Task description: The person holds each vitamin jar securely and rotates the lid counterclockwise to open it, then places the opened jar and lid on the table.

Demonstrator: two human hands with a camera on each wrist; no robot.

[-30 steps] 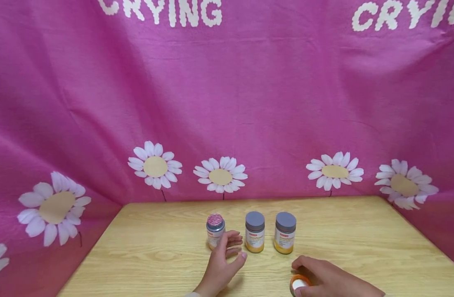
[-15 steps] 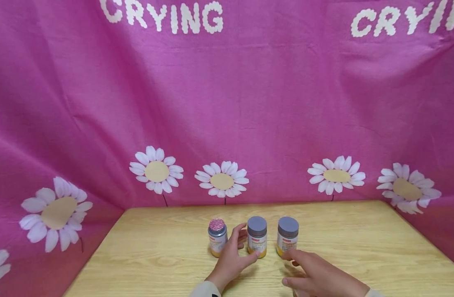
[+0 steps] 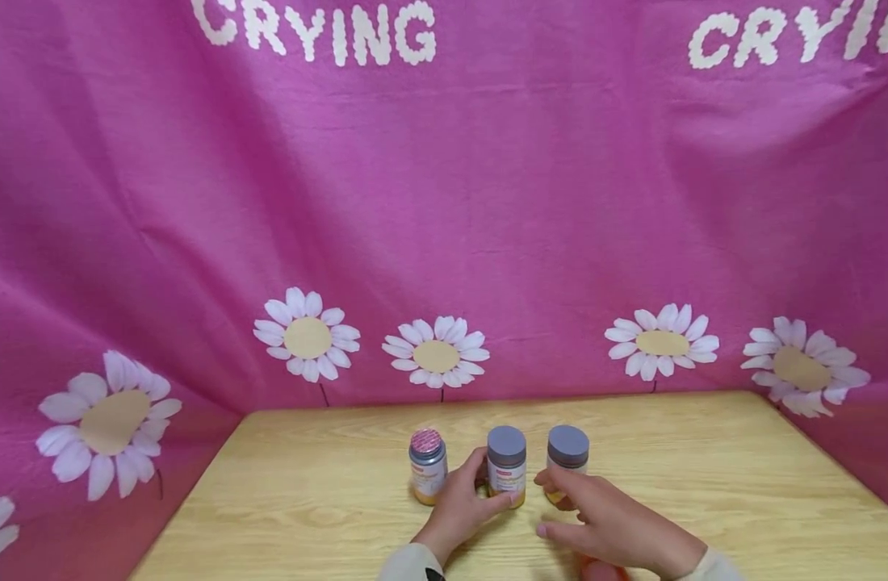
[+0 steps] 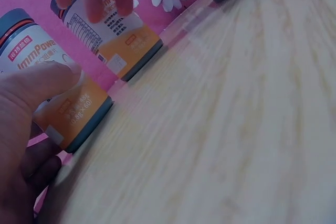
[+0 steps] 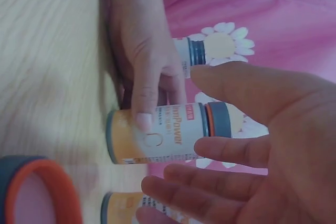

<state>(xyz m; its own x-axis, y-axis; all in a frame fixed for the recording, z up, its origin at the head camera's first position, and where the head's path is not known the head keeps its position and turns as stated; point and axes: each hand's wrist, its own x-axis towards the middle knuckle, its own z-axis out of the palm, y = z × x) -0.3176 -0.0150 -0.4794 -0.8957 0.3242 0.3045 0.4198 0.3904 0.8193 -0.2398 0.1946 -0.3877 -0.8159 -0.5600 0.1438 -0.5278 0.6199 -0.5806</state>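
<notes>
L hand (image 3: 458, 507): now on mid jar (image 3: 507, 464), lower ctr; thumb + fingers grip, so jar likely steadied.
R hand (image 3: 609, 520): off loose cap (image 5: 59, 184), fingers spread, free.

On the table (image 3: 306, 500) the middle jar (image 3: 506, 476) stands upright. The left jar (image 3: 428, 474), uncapped, stands beside it on the left, the right jar (image 3: 568, 448) on the right, neither touching it. Nearer the wearer, right of the middle jar, lies a lid (image 5: 37, 192).
</notes>
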